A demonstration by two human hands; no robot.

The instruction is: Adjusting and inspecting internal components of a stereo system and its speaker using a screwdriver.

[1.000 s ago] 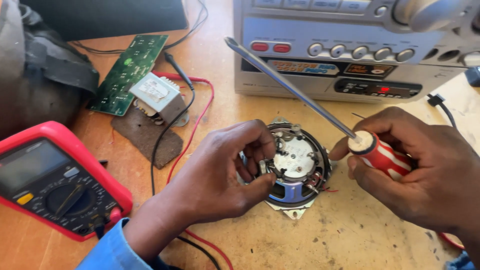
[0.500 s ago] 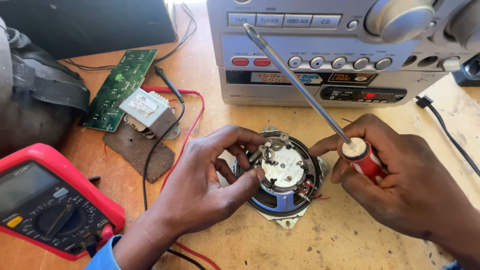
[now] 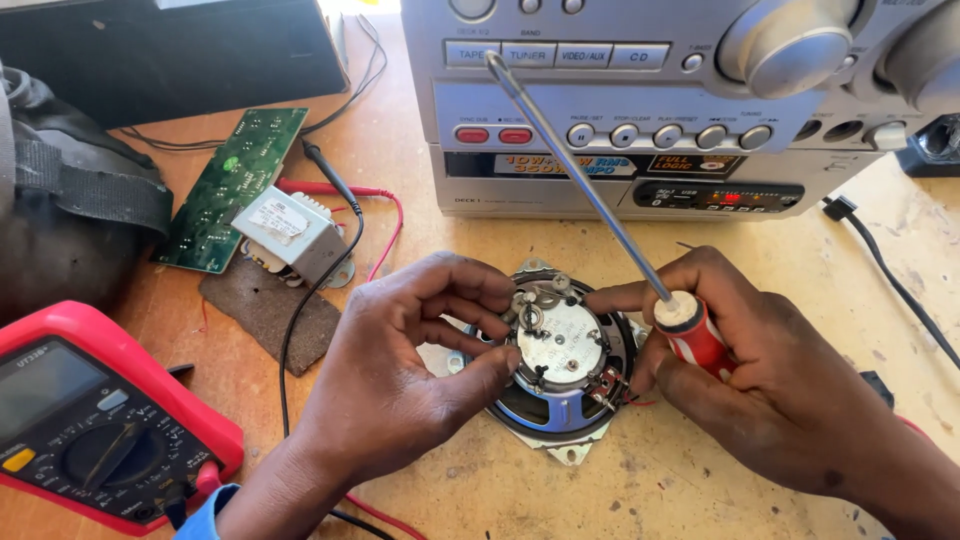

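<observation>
Bright daylight, sharp focus, soft shadows, glare at top right

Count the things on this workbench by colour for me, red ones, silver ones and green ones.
Red: 2, multimeter, screwdriver handle in the right hand
Silver: 3, stereo, transformer, speaker under the left hand
Green: 1, circuit board
Total: 6

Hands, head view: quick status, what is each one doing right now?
Left hand: fingers curled on the speaker, gripping its metal back.
Right hand: closed around the red-handled screwdriver, forefinger touching the speaker.
</observation>
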